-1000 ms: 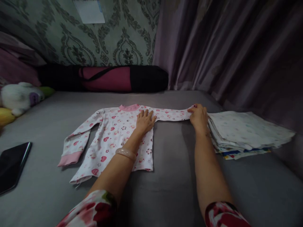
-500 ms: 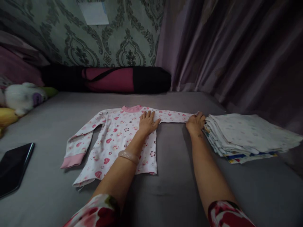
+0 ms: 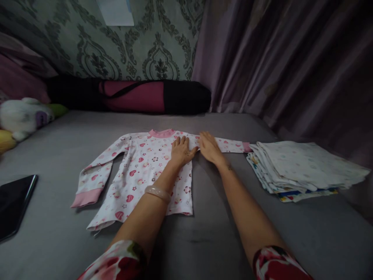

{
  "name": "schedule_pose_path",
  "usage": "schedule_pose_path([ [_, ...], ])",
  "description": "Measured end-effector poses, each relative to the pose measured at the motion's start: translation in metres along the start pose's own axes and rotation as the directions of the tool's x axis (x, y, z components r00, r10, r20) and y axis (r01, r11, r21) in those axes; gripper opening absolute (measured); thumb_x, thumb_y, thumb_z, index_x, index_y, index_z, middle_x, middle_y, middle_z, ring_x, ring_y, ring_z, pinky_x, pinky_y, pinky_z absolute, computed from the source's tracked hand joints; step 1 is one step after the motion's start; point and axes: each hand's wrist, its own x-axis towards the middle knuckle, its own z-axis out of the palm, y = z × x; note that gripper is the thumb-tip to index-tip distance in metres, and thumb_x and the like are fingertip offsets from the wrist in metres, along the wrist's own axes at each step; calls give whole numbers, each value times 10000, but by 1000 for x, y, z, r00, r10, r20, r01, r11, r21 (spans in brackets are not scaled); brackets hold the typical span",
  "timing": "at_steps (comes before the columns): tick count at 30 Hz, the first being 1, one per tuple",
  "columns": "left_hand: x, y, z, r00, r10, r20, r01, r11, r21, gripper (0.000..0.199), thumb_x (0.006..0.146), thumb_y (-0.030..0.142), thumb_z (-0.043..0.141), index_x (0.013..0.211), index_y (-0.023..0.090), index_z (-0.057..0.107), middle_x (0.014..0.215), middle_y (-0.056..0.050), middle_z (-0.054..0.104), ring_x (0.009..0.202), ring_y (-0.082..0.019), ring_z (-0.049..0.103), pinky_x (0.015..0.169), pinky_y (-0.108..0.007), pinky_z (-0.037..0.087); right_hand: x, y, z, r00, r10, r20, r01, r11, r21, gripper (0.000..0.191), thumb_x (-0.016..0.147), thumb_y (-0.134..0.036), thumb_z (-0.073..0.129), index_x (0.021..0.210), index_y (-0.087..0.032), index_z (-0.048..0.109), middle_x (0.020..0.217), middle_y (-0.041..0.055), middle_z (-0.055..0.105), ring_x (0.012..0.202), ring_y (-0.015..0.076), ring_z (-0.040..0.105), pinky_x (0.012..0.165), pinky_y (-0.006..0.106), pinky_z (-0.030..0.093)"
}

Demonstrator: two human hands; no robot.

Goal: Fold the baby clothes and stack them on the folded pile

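A small white long-sleeved shirt (image 3: pixel 150 171) with pink hearts, flowers and a pink collar lies spread on the grey bed sheet. My left hand (image 3: pixel 183 151) rests flat on its chest near the right shoulder, fingers spread. Just beside it, my right hand (image 3: pixel 209 147) lies flat over the upper part of the right sleeve, with nothing gripped. That sleeve stretches straight out, and its pink cuff (image 3: pixel 246 147) reaches the folded cloths. The left sleeve (image 3: pixel 96 175) angles down toward the front, slightly creased.
On the right sits a stack of folded white cloths (image 3: pixel 309 163). A black tablet or phone (image 3: pixel 16 206) lies at the left edge, with plush toys (image 3: pixel 21 116) behind it. A long black and pink bag (image 3: pixel 134 95) lies along the wall, and a purple curtain (image 3: pixel 241 58) hangs at right.
My right hand has left the cuff and moved left along the sleeve to near the shoulder, leaving the pink cuff in sight. My left hand has stayed on the chest.
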Motion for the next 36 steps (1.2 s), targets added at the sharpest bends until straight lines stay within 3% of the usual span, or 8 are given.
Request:
schedule_pose_path([
  [2,0,-1,0,1000,17,23,-18,999,30,615,932,422,390,1484,152,360,1566,-118,342,1456,-340,242,1181,-468,214,7,-12,17,988,-122,97,111,987,113,557,1003,-337,237,1483,-94,380,1557,130,353,1458,221,259,1196,386,177],
  [4,0,-2,0,999,28,40,-31,998,58,609,926,351,384,1496,142,342,1570,-111,338,1460,-327,239,1183,-457,215,10,-18,28,974,-154,167,121,974,194,613,1010,-393,172,1509,-73,326,1580,130,303,1468,203,236,1203,368,159],
  [7,0,-1,0,1000,13,24,-15,997,77,599,918,349,388,1483,150,371,1565,-92,354,1458,-308,249,1183,-441,223,11,-16,32,964,-102,245,50,977,209,654,1008,-430,77,1537,-97,271,1597,98,267,1481,187,196,1212,372,115],
  [12,-1,-1,2,1000,9,-3,-9,997,74,609,914,394,406,1469,144,396,1559,-87,367,1454,-300,266,1187,-418,220,8,-9,22,953,14,303,-34,998,62,643,1010,-435,75,1551,-131,248,1621,38,202,1500,214,104,1216,409,39],
  [19,-1,-3,4,999,4,-37,-3,999,34,737,891,628,428,1460,161,405,1555,-110,368,1454,-319,258,1185,-431,218,2,4,9,938,221,265,-208,975,-78,615,1012,-427,103,1562,-173,212,1636,33,130,1501,267,61,1202,511,42],
  [28,-3,-3,1,1000,13,-19,-12,1000,6,768,891,655,426,1459,139,399,1553,-128,366,1455,-336,246,1181,-440,216,-3,44,0,874,441,202,-408,894,-184,596,1003,-439,107,1564,-258,198,1643,33,112,1498,307,47,1166,619,33],
  [33,-4,-3,0,1000,22,-12,-22,1000,2,769,894,661,408,1461,142,396,1558,-120,358,1453,-345,246,1180,-449,222,-12,71,-8,821,565,80,-531,809,-253,602,1001,-432,128,1544,-218,274,1617,89,218,1484,317,133,1171,583,78],
  [36,-4,-3,0,1000,21,-20,-21,1000,13,766,894,667,394,1456,147,403,1560,-114,356,1453,-341,248,1185,-438,215,-15,80,-7,803,596,-25,-583,776,-241,601,1000,-417,119,1526,-203,316,1592,125,269,1470,332,182,1143,634,102],
])
